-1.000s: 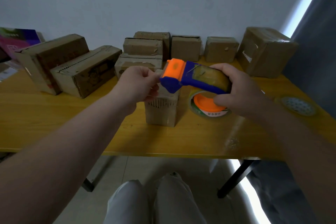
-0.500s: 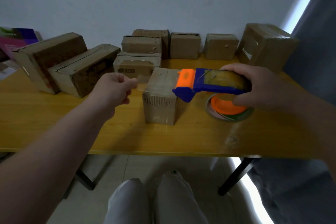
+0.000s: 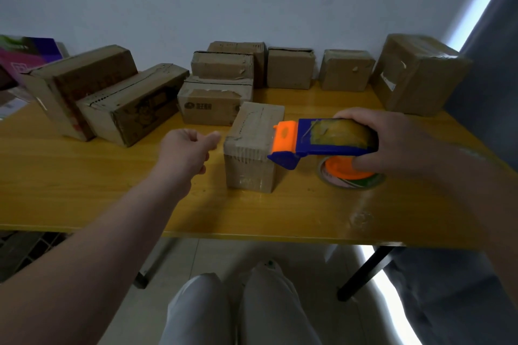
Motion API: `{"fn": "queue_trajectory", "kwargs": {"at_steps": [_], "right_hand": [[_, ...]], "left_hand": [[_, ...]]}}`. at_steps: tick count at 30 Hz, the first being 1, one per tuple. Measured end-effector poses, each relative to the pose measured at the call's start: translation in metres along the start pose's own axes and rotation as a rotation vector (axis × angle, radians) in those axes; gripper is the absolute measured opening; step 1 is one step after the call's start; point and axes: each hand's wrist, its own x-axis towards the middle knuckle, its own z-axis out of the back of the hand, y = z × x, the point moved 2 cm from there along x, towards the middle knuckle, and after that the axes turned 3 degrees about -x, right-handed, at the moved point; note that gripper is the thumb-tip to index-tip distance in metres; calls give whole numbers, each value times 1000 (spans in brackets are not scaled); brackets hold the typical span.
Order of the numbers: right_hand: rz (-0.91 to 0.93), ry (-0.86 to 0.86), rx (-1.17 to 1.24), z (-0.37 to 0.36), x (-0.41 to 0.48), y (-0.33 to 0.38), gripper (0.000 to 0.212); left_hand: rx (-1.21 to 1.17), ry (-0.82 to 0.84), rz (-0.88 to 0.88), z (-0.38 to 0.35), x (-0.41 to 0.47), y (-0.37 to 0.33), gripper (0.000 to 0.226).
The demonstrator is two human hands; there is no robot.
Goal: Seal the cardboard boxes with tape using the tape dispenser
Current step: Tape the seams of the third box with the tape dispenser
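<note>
A small cardboard box (image 3: 250, 165) stands near the middle of the yellow table (image 3: 84, 190). My right hand (image 3: 398, 143) grips a blue and orange tape dispenser (image 3: 322, 143), its orange mouth at the box's right top edge. Just left of the box, my left hand (image 3: 187, 152) has its fingers curled and its thumb against the forefinger. It pinches the end of a clear tape strip that shows only faintly across the box top.
A spare tape roll with an orange core (image 3: 350, 176) lies under the dispenser. Two long boxes (image 3: 117, 103) sit at the left, several smaller boxes (image 3: 288, 68) line the wall, and a big one (image 3: 417, 75) stands at the right. The table's front edge runs close to my knees.
My left hand left the dispenser's mouth and drew to the left of the box. The dispenser moved right and down to the box's right top edge.
</note>
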Motion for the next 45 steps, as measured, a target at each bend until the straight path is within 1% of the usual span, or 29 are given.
{"fn": "queue_trajectory", "kwargs": {"at_steps": [5, 10, 14, 16, 18, 20, 23, 25, 27, 29, 31, 33, 35, 36, 39, 40, 42, 45], "right_hand": [[-16, 20, 7, -9, 2, -7, 62], [-28, 1, 29, -21, -2, -17, 60], [-68, 22, 50, -29, -3, -27, 68], [-100, 27, 52, -31, -4, -32, 72], [-113, 23, 66, -32, -5, -32, 72], [-113, 8, 78, -33, -6, -29, 72], [-123, -3, 78, -35, -5, -25, 69], [-110, -6, 113, -38, -5, -22, 63], [-97, -18, 136, -39, -6, -21, 60], [-98, -26, 139, -40, -6, -22, 59], [-104, -25, 125, -40, -6, -23, 60], [-101, -23, 121, -41, -6, -24, 63], [-95, -27, 123, -41, -6, -25, 65], [-93, -26, 115, -41, -6, -26, 67], [-97, -17, 85, -41, -6, -27, 70], [-100, -19, 79, -41, -6, -27, 70], [-97, -27, 70, -42, -6, -26, 69], [-99, -39, 64, -43, -5, -25, 68]], "left_hand": [[13, 16, 51, -3, 2, 9, 25], [-45, 48, 131, -6, 2, 15, 23], [-97, 109, 231, -6, 2, 18, 23], [-67, 156, 255, -5, 2, 20, 23], [17, 198, 270, -4, 1, 21, 23], [54, 185, 244, -3, 1, 22, 22], [-33, 41, 45, -1, -2, 16, 8], [-105, -16, -45, -2, -9, 9, 10], [-168, 7, -39, -6, -15, 9, 13], [-166, 24, -1, -8, -19, 15, 13], [-87, 20, -10, -6, -20, 21, 14], [70, 12, -72, -4, -20, 25, 20], [355, -24, -182, -4, -21, 26, 34], [504, -64, -252, -5, -22, 25, 36], [808, -217, -441, -2, -24, 19, 17], [881, -249, -489, -1, -25, 19, 19], [948, -261, -584, 1, -27, 21, 27], [919, -204, -662, 3, -28, 27, 29]]}}
